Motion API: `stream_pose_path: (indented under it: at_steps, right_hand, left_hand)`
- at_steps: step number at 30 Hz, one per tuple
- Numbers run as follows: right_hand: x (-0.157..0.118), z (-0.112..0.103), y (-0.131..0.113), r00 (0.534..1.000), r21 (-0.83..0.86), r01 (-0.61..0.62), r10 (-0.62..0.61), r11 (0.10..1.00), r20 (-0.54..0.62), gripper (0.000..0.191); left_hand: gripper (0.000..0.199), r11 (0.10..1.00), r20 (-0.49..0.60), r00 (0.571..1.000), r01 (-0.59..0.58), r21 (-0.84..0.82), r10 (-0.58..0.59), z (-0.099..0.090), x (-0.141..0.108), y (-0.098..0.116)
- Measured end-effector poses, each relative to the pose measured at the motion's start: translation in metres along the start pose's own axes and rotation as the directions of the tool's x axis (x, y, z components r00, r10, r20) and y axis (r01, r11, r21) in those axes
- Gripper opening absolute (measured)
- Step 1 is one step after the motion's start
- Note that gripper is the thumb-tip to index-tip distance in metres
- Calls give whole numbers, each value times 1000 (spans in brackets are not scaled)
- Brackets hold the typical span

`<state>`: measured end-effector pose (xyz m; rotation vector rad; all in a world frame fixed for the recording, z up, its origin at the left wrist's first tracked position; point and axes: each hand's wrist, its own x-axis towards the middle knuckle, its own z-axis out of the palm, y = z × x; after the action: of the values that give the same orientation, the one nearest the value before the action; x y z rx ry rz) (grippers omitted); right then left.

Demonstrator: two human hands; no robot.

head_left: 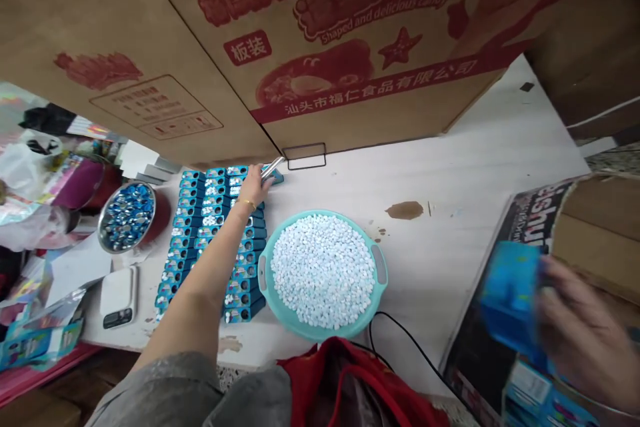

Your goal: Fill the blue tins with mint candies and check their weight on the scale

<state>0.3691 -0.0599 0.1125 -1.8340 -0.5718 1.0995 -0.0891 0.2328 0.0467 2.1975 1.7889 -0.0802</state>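
- Both hands out wide, and both of them busy! The step in hand looked like box handling on one side and tool work on the other.
- Left hand (256, 188) first: its fingers were wrapped around a silver metal tool (273, 167), which slanted up and away beyond them.
- Right there beneath and nearer than those fingers, the rows of blue boxes (245, 271) stood packed close on the counter (450, 180), white bits showing at several openings.
- Over to the right hand (583, 320), a blur! Its fingers seemed clasped on a blue box (510, 290), which jutted out to their left; the exact hold was too smeared to tell.
- Below those fingers, another blue pack (540, 393); beyond them, an open carton (600, 230).
- Between the two sets of fingers sat the turquoise basin (340, 333), loaded with white pieces (325, 270), touched by neither.
- The next move, by my judgement, called for a sure clasp on the right, and on the left a light touch, since a careless knuckle could have tipped those tightly set boxes.
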Motion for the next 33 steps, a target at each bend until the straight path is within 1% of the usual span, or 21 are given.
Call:
stream_pose_path:
  at_steps: [1, 2, 3, 4, 5, 6, 7, 8, 10, 12, 13, 14, 15, 17, 18, 20, 23, 26, 29, 31, 33]
  right_hand:
    - [-5, 11, 4, 996, -12, -63, 63, 998, 61, 46]
    - [-12, 22, 5, 982, -28, -64, 68, 998, 175, 44]
    - [-21, 32, 5, 946, -39, -41, 52, 998, 320, 40]
    - [-32, 42, 3, 878, -36, -7, 24, 999, 479, 37]
    - [-44, 50, 0, 806, -7, 18, -10, 1000, 592, 36]
    - [-56, 57, -4, 739, 23, 0, -16, 1000, 673, 41]
    - [-69, 62, -8, 685, 55, -63, 3, 996, 728, 54]
    - [-80, 65, -11, 645, 84, -163, 42, 983, 763, 70]
    - [-99, 68, -15, 568, 110, -399, 152, 910, 809, 94]
    - [-107, 70, -15, 529, 119, -561, 244, 819, 813, 97]
    - [-107, 70, -14, 545, 131, -592, 275, 795, 792, 93]
    - [-104, 72, -12, 586, 151, -590, 292, 793, 756, 89]
    - [-99, 74, -10, 646, 174, -562, 298, 809, 703, 84]
    - [-85, 80, -4, 772, 212, -462, 272, 861, 575, 76]
    - [-78, 84, 0, 820, 231, -409, 244, 883, 517, 73]
    - [-66, 94, 7, 877, 274, -331, 187, 903, 442, 64]
    - [-60, 108, 21, 903, 321, -285, 140, 903, 406, 49]
    - [-61, 114, 36, 934, 298, -207, 98, 932, 343, 46]
    - [-62, 111, 49, 952, 169, 28, -78, 985, 295, 45]
    - [-60, 107, 52, 929, 43, 213, -216, 976, 299, 41]
    - [-58, 106, 52, 891, -88, 382, -341, 920, 299, 37]
  left_hand:
    - [37, 999, 17, 999, -30, -27, 31, -3, -19, 7]
    - [32, 996, 49, 996, -68, -53, 71, -6, -42, 13]
    - [28, 990, 99, 988, -110, -87, 118, -8, -68, 19]
    - [23, 981, 158, 974, -147, -123, 165, -9, -96, 24]
    - [21, 970, 223, 951, -178, -163, 212, -10, -125, 29]
    - [21, 959, 304, 921, -185, -212, 245, -8, -153, 34]
    - [22, 961, 385, 892, -159, -225, 237, -4, -180, 39]
    - [23, 974, 449, 873, -109, -199, 190, 1, -203, 45]
    - [23, 991, 519, 851, -12, -130, 78, 19, -237, 58]
    - [21, 995, 514, 858, 51, -91, 3, 43, -252, 75]
    - [20, 994, 495, 869, 68, -91, -15, 56, -254, 84]
    - [19, 992, 472, 881, 87, -94, -33, 69, -253, 93]
    - [19, 989, 443, 895, 104, -101, -49, 81, -249, 103]
    - [19, 983, 376, 924, 128, -132, -70, 103, -240, 120]
    - [20, 979, 341, 937, 133, -154, -74, 112, -234, 127]
    - [23, 970, 275, 959, 130, -204, -71, 127, -225, 137]
    - [25, 954, 206, 978, 100, -283, -41, 139, -216, 142]
    - [22, 935, 171, 985, 52, -351, 10, 137, -214, 135]
    - [20, 914, 148, 985, -18, -406, 85, 119, -217, 123]
    - [19, 897, 133, 980, -79, -435, 150, 97, -222, 115]
    - [18, 878, 119, 968, -142, -457, 219, 72, -226, 111]
